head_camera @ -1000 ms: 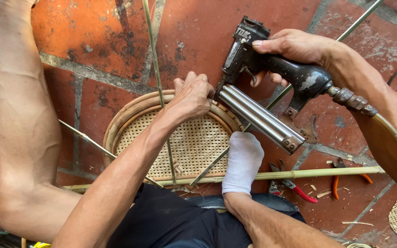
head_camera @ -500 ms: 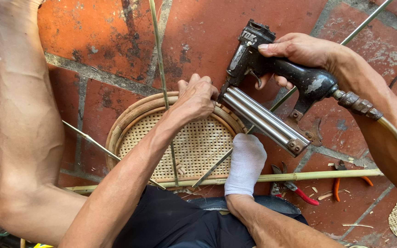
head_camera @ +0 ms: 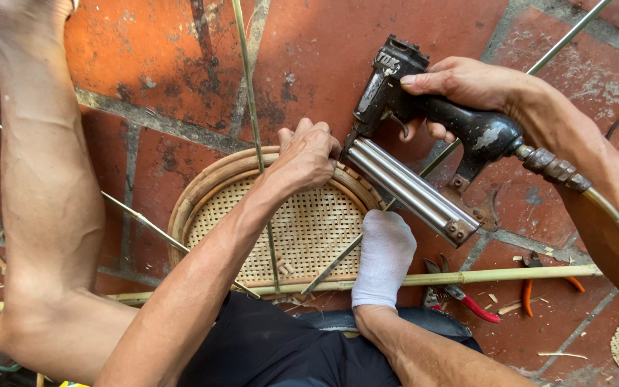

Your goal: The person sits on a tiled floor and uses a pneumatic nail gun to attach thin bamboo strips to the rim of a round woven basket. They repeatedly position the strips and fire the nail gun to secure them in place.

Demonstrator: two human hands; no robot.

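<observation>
On the brick floor: round woven cane tray [head_camera: 302,229], centre, a socked foot [head_camera: 385,258] pinning its near right edge.
Left hand [head_camera: 309,154]: fingers curled tight, pressing the far rim.
Right hand [head_camera: 460,86]: closed round the grip of a black pneumatic nail gun [head_camera: 410,143], nose at the rim beside the left fingers.
Doing it well: keep the nose square to the rim, fingertips clear of the firing line, pressure steady.
Nearby: red-handled cutters [head_camera: 460,294], bamboo strips [head_camera: 467,276].

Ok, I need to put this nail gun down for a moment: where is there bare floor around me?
Bare brick floor lies at the top, between the bare leg and the upright thin cane. It is crowded around the round woven tray, where the left hand, the nail gun in the right hand and the socked foot meet. Red-handled cutters and scraps sit lower right.
</observation>
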